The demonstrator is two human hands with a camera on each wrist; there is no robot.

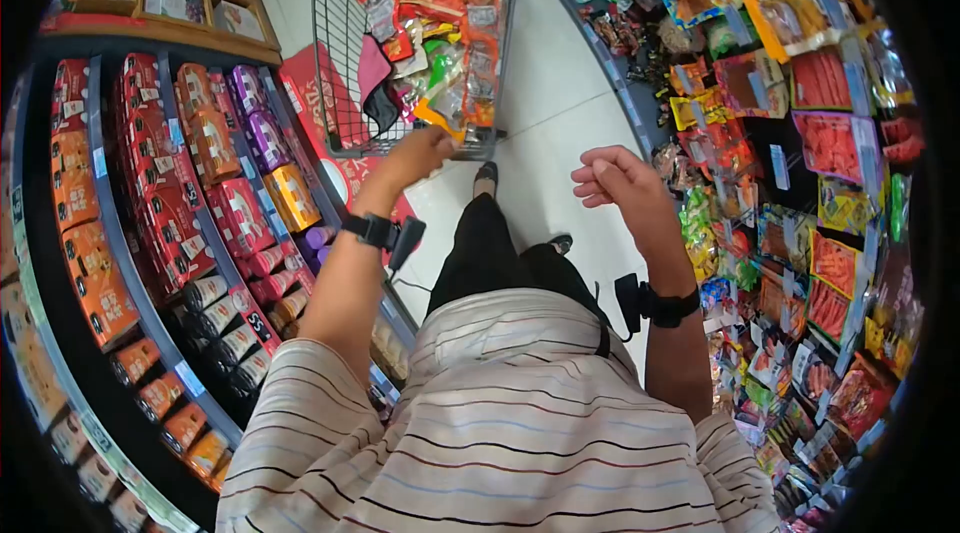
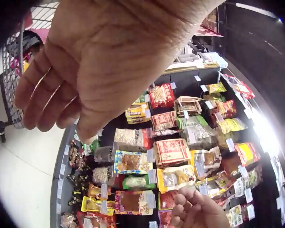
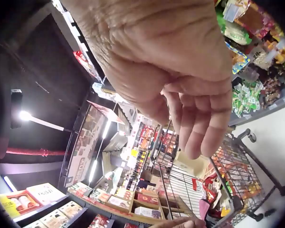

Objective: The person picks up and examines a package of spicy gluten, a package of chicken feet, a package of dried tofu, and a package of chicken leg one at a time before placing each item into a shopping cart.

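In the head view, the shopping cart [image 1: 481, 151] is near 12 o'clock, with bright snack packs [image 1: 482, 53] lying in it. The left hand [image 1: 412, 161] is at about 11 o'clock, by the cart's near end. Its fingers are loose and a bit bent, and it has hold of nothing. I can't tell if it touches the cart. The right hand [image 1: 628, 188] is up at 2 o'clock, near the snack rack [image 1: 625, 98]. Its fingers are softly bent too, and it holds nothing. My guess is that this is a gap between grabs. The next move seems to call for taking the cart's edge, or spreading the right fingers and reaching to 3 o'clock.
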